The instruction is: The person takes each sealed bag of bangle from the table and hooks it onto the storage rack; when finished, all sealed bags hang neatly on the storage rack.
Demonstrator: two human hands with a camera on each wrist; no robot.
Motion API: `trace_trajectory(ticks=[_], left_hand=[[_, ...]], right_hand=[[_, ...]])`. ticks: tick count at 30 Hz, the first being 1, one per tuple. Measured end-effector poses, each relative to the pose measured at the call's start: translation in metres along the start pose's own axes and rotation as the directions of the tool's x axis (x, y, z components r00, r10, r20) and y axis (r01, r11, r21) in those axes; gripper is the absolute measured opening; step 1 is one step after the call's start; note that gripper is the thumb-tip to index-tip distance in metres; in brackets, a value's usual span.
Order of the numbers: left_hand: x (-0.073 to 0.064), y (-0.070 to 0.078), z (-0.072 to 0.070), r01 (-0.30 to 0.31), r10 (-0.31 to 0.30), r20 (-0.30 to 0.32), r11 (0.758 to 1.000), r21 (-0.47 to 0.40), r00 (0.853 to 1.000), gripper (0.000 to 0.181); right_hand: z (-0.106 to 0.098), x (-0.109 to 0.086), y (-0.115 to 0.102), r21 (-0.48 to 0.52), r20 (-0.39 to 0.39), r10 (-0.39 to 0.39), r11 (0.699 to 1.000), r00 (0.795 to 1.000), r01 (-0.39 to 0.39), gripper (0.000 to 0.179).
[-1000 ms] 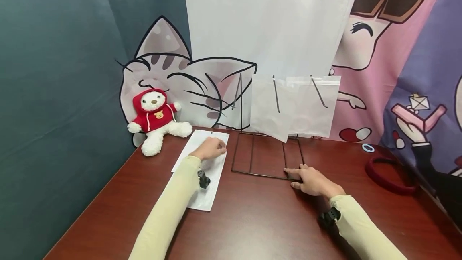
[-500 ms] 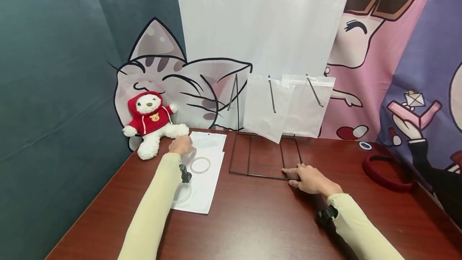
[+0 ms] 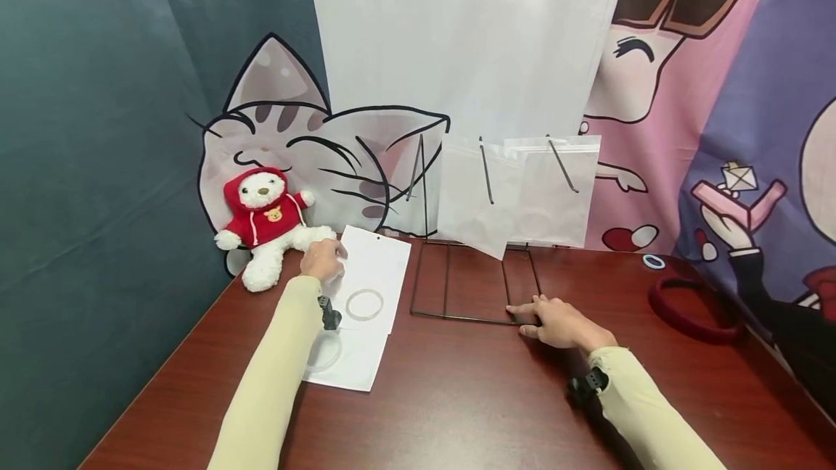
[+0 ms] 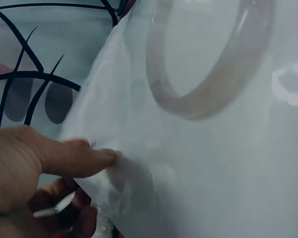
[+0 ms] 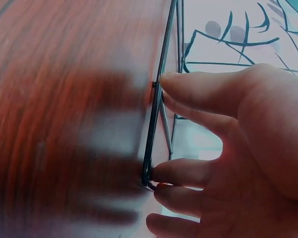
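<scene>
In the head view my left hand (image 3: pixel 323 260) pinches the left edge of a white plastic bag (image 3: pixel 385 265) with a clear bangle (image 3: pixel 364 304) showing in it. The left wrist view has the thumb (image 4: pixel 92 161) on the bag's face and the other fingers behind. A second white bag (image 3: pixel 353 372), also with a ring (image 3: pixel 324 352), lies partly under the first. At the front of a black wire rack (image 3: pixel 464 319), my right hand (image 3: pixel 563 321) rests with extended fingers on the base. Thumb and fingers touch the wire (image 5: pixel 154 129) in the right wrist view.
Two translucent bags (image 3: pixel 477 198) hang on the rack's middle and right hooks; the left hook (image 3: pixel 414 172) is bare. A plush bear (image 3: pixel 268 212) in red sits at the back left. A dark red hoop (image 3: pixel 686 321) and a small blue ring (image 3: pixel 653 261) lie right.
My left hand has moved left to the top bag's edge, uncovering the ring. That bag has shifted toward me and turned slightly against the lower one. The right hand stays on the rack.
</scene>
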State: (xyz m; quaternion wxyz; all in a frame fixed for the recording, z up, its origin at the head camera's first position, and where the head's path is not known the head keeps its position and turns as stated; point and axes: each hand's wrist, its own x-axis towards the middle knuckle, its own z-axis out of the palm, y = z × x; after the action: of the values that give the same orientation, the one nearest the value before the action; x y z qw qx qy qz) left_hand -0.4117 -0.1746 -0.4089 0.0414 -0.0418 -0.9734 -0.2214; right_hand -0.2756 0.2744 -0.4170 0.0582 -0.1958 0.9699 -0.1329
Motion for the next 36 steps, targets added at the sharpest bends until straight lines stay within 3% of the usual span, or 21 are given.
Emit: trace_trajectory(ticks=[3,5,9,13,19,22,25,29,34,36], left_hand=[[-0.003,0.000,-0.004,-0.091,0.099,0.083,0.991,-0.095,0.992,0.041],[-0.004,0.002,-0.009,-0.142,0.171,0.172,0.976,-0.167,0.970,0.049],[-0.007,0.010,-0.016,-0.154,0.248,0.321,0.944,-0.293,0.914,0.059],[-0.013,0.016,-0.019,-0.155,0.285,0.359,0.924,-0.349,0.889,0.062],[-0.029,0.029,-0.026,-0.274,0.386,0.285,0.891,-0.363,0.877,0.069],[-0.038,0.039,-0.033,-0.346,0.430,0.232,0.879,-0.328,0.873,0.076],[-0.050,0.050,-0.040,-0.431,0.493,0.177,0.852,-0.298,0.852,0.083],[-0.065,0.060,-0.045,-0.544,0.593,0.109,0.786,-0.295,0.798,0.088],[-0.080,0.073,-0.047,-0.607,0.650,0.072,0.739,-0.292,0.757,0.091],[-0.085,0.078,-0.048,-0.617,0.661,0.066,0.728,-0.298,0.748,0.092]], right_hand=[[-0.001,0.000,0.000,0.007,0.015,-0.001,1.000,1.000,0.001,0.044],[-0.002,0.000,0.000,0.011,0.024,0.000,1.000,1.000,0.000,0.045],[-0.006,0.000,0.002,0.021,0.024,0.016,1.000,1.000,-0.017,0.045],[-0.006,0.000,0.003,0.017,0.034,0.022,1.000,0.999,-0.022,0.045],[-0.004,0.001,0.001,0.014,0.045,0.020,1.000,0.999,-0.021,0.045],[-0.004,0.001,0.001,0.015,0.039,0.027,0.999,0.999,-0.028,0.046],[-0.004,0.000,0.001,0.017,0.037,0.029,0.999,0.999,-0.030,0.046],[-0.004,0.001,0.001,0.015,0.027,0.011,1.000,1.000,-0.012,0.045],[-0.003,0.001,0.001,0.011,0.019,-0.001,1.000,1.000,0.000,0.046],[-0.002,0.001,0.001,0.012,0.018,-0.003,1.000,1.000,0.003,0.046]])
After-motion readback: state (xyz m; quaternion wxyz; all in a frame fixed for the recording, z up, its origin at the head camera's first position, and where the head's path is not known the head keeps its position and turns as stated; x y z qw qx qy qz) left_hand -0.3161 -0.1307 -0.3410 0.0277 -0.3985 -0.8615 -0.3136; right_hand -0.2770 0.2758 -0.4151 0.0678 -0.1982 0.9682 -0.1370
